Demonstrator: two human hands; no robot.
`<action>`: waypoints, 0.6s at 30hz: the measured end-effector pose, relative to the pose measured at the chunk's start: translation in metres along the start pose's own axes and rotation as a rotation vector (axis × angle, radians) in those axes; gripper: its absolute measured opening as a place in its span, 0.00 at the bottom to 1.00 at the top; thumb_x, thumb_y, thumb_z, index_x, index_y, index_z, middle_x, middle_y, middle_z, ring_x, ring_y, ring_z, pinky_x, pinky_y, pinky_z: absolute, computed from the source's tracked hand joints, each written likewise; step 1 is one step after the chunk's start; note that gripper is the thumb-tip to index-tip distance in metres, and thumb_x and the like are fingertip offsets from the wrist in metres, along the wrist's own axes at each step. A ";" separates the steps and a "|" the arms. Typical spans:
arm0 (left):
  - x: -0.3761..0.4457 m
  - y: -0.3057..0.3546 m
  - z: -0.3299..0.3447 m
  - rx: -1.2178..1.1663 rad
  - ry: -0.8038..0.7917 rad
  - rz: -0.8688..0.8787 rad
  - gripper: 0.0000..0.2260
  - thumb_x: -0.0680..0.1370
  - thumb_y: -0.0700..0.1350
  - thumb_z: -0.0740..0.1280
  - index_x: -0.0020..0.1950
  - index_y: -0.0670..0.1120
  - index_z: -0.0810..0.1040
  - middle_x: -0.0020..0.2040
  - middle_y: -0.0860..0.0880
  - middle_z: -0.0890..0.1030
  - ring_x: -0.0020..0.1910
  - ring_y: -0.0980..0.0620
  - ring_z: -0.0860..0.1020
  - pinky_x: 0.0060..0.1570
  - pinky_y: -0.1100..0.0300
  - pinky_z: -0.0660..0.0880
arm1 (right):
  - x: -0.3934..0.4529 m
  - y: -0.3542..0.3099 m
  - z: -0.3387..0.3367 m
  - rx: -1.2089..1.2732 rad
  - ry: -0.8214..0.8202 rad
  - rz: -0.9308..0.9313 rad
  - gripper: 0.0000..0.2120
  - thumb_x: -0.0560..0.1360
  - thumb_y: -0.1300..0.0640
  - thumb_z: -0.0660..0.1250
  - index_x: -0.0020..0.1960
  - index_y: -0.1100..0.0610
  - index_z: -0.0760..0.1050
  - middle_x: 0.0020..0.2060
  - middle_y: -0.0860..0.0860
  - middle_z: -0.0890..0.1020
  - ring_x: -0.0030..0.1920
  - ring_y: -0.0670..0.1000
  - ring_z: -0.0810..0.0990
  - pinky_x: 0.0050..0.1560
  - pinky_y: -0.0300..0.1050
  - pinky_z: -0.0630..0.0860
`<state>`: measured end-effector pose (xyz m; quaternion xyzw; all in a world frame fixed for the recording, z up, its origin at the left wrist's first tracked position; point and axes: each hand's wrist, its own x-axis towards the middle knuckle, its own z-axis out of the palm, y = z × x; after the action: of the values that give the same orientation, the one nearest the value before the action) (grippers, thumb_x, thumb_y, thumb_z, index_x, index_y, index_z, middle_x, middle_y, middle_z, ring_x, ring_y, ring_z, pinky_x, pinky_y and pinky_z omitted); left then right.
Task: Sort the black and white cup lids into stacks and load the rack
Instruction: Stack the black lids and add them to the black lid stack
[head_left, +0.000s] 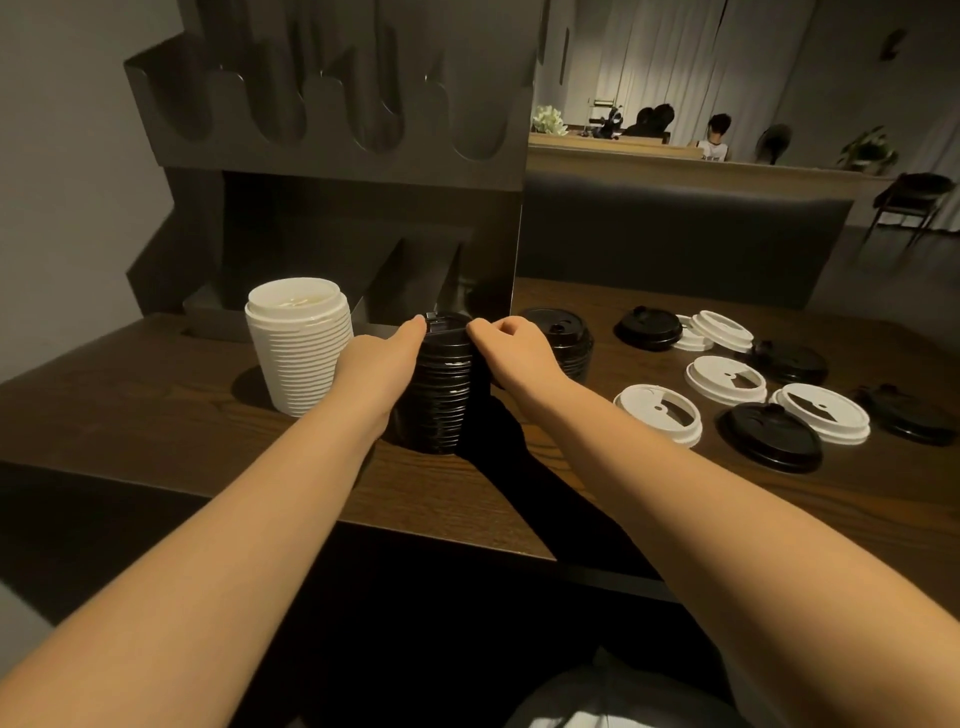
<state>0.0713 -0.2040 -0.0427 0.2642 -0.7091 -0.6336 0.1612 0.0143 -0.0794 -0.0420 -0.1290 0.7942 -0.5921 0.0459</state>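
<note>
Dim, warm light; deep shadows near edge; wide-angle edge bending; background soft.

A dim room is being lit mostly from the far end, where pale curtains (670, 57) are being washed by a warm light. A dark wooden table (156, 415) is being backed by a grey wall (62, 156) on the left and by a dark padded bench (675, 234) behind. Beyond a light wooden counter (675, 161), two seated people (714, 137), white flowers (548, 120), a potted plant (867, 150) and a dark chair (909, 200) are being shown.
</note>
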 end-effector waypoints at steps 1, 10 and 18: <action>-0.001 0.000 0.001 0.005 -0.015 0.001 0.27 0.78 0.56 0.64 0.70 0.40 0.70 0.64 0.43 0.76 0.62 0.44 0.75 0.54 0.55 0.72 | 0.000 0.002 0.000 -0.002 -0.005 -0.003 0.15 0.76 0.50 0.64 0.52 0.62 0.75 0.40 0.51 0.77 0.43 0.48 0.76 0.45 0.45 0.74; -0.001 -0.014 0.001 0.029 -0.076 0.231 0.18 0.81 0.50 0.58 0.70 0.51 0.72 0.66 0.50 0.76 0.64 0.48 0.73 0.65 0.46 0.70 | -0.007 0.007 -0.002 0.093 -0.114 -0.027 0.14 0.78 0.55 0.63 0.62 0.57 0.71 0.45 0.47 0.76 0.46 0.45 0.77 0.45 0.39 0.76; 0.000 -0.009 0.002 -0.016 0.050 0.222 0.10 0.77 0.44 0.61 0.43 0.43 0.80 0.40 0.48 0.79 0.42 0.52 0.76 0.39 0.58 0.70 | -0.004 -0.003 -0.005 0.087 -0.175 -0.049 0.12 0.79 0.57 0.60 0.57 0.58 0.78 0.45 0.50 0.79 0.46 0.46 0.78 0.48 0.40 0.75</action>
<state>0.0719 -0.2032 -0.0519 0.1983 -0.7246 -0.6108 0.2500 0.0177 -0.0750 -0.0382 -0.1976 0.7572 -0.6135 0.1063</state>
